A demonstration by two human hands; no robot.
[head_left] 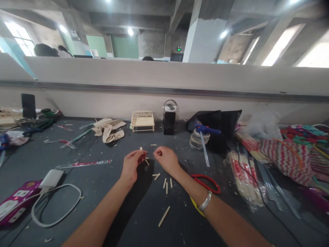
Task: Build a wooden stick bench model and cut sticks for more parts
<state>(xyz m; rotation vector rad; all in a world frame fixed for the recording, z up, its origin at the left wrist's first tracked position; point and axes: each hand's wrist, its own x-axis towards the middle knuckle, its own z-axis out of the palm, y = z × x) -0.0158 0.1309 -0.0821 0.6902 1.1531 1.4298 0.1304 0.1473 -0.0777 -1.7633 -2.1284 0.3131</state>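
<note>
The left hand pinches a short pale wooden stick just in front of the small wooden model bed, the right hand loosely curled, seemingly empty — a loose pinch could drop it among the cut stick pieces nearer the person

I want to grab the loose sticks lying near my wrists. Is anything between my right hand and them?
Nothing visible. The right hand hovers over bare table just above the short sticks; the red scissors lie off to the right.
</note>
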